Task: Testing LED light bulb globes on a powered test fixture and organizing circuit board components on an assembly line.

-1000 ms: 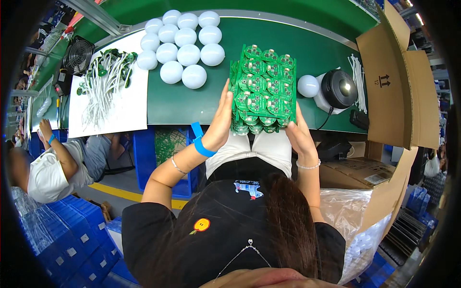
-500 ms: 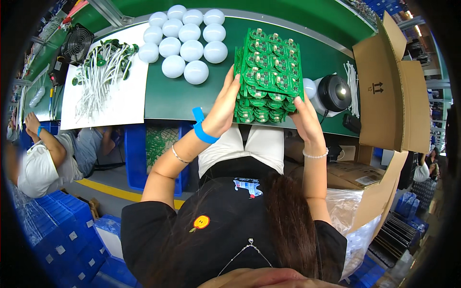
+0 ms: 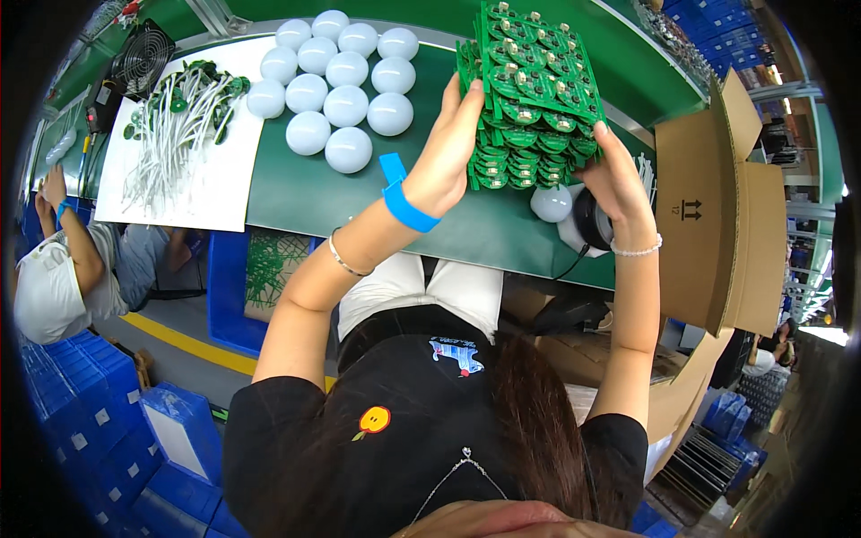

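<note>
A tall stack of green circuit board panels (image 3: pixel 538 76), each made of round boards joined together, is held up between my two hands. My left hand (image 3: pixel 448 148), with a blue band at its wrist, presses the stack's left side. Against the right side rests my right hand (image 3: pixel 619 175), its fingers partly behind the boards. Below the stack, a white bulb cover (image 3: pixel 551 203) sits beside a round black device (image 3: pixel 592 220), which my right hand partly hides. Several more white bulb covers (image 3: pixel 347 106) stand grouped on the green table (image 3: pixel 377 193), left of the stack.
White wires with small green round boards (image 3: pixel 175 134) lie on a white sheet (image 3: pixel 220 193) at the left, near a black fan (image 3: pixel 143 58). An open cardboard box (image 3: pixel 691 233) stands at the right. A blue bin (image 3: pixel 229 296) is under the table. Another person (image 3: pixel 67 278) sits far left.
Both hands have carried the stack of circuit board panels away from me and to the right, over the table. The stack has tilted, and it now hides part of the black device.
</note>
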Demonstrator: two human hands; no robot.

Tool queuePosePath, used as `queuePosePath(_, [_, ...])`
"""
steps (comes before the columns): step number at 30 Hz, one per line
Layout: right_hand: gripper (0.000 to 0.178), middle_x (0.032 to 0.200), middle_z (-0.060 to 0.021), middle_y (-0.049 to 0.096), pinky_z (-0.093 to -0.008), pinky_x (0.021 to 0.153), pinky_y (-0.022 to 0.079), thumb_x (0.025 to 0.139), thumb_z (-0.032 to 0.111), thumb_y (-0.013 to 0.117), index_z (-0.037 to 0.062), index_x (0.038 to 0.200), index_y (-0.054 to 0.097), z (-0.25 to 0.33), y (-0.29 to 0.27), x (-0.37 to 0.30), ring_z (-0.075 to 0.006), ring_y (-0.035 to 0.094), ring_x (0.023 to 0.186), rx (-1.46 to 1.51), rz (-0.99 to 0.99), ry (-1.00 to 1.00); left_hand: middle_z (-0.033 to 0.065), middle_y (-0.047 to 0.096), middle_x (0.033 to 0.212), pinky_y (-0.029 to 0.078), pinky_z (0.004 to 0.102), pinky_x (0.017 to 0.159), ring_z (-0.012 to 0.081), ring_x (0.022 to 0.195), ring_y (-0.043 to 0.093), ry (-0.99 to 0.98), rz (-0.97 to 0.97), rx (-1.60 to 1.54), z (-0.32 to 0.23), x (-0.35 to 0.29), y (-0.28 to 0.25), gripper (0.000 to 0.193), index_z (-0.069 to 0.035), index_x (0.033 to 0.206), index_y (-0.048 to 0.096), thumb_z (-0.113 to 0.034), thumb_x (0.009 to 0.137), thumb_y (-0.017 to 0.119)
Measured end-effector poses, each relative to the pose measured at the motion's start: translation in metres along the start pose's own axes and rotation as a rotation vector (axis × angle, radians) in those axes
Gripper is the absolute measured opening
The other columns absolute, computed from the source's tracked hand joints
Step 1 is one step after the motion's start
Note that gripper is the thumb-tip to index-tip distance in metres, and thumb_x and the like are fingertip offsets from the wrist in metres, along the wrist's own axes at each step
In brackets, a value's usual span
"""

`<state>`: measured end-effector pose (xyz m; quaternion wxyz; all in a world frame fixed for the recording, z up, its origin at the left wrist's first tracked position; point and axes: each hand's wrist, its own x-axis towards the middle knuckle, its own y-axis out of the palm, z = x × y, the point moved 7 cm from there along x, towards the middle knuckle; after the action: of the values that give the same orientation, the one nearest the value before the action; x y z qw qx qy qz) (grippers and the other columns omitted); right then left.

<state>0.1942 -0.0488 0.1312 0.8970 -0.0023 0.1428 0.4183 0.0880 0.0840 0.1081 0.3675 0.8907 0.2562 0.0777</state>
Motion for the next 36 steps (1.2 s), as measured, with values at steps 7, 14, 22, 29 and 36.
queuePosePath(7, [0.060, 0.136, -0.0074, 0.041, -0.0457, 0.099, 0.034, 0.088, 0.039, 0.053, 0.0076, 0.136, 0.035, 0.001, -0.050, 0.036, -0.0224, 0.040, 0.123, -0.022, 0.082, 0.042, 0.0083, 0.036, 0.137, 0.033, 0.0335, 0.103, 0.0182, 0.126, 0.036, 0.027, -0.053, 0.036, 0.045, 0.034, 0.013, 0.057, -0.007, 0.142, 0.014, -0.035, 0.098, 0.036])
queuePosePath(14, [0.062, 0.138, -0.0084, 0.039, -0.0497, 0.102, 0.029, 0.084, 0.035, 0.057, 0.0087, 0.136, 0.035, -0.018, -0.099, 0.086, -0.0251, 0.037, 0.125, -0.031, 0.189, 0.118, 0.0145, 0.005, 0.145, 0.022, 0.0367, 0.108, 0.0249, 0.134, 0.016, 0.123, -0.113, 0.068, 0.098, 0.063, 0.005, 0.068, -0.010, 0.144, -0.002, -0.034, 0.096, 0.039])
queuePosePath(22, [0.069, 0.135, -0.0076, 0.042, -0.0460, 0.101, 0.030, 0.075, 0.027, 0.064, 0.0098, 0.136, 0.035, -0.044, -0.147, 0.136, -0.0235, 0.041, 0.120, -0.050, 0.345, 0.321, 0.0129, 0.017, 0.144, 0.020, 0.0368, 0.109, 0.0229, 0.133, 0.021, -0.029, -0.011, 0.038, 0.136, 0.062, 0.008, 0.092, -0.011, 0.139, -0.017, -0.002, 0.084, 0.057])
queuePosePath(29, [0.073, 0.135, -0.0056, 0.041, -0.0430, 0.099, 0.034, 0.076, 0.019, 0.058, 0.0139, 0.142, 0.027, -0.052, -0.175, 0.150, -0.0207, 0.043, 0.117, -0.068, 0.457, 0.366, 0.0120, 0.022, 0.143, 0.020, 0.0394, 0.107, 0.0230, 0.132, 0.024, -0.207, -0.004, 0.039, 0.132, 0.048, 0.014, 0.080, -0.011, 0.140, 0.002, -0.006, 0.083, 0.057])
queuePosePath(36, [0.065, 0.130, -0.0074, 0.047, -0.0371, 0.097, 0.038, 0.080, 0.019, 0.053, 0.0060, 0.140, 0.032, -0.025, -0.171, 0.126, -0.0174, 0.046, 0.114, -0.337, 0.511, 0.197, 0.0072, 0.041, 0.132, 0.027, 0.0387, 0.101, 0.0193, 0.123, 0.035, 0.084, -0.255, 0.514, 0.061, 0.088, -0.023, 0.058, -0.006, 0.134, 0.036, -0.040, 0.089, 0.052])
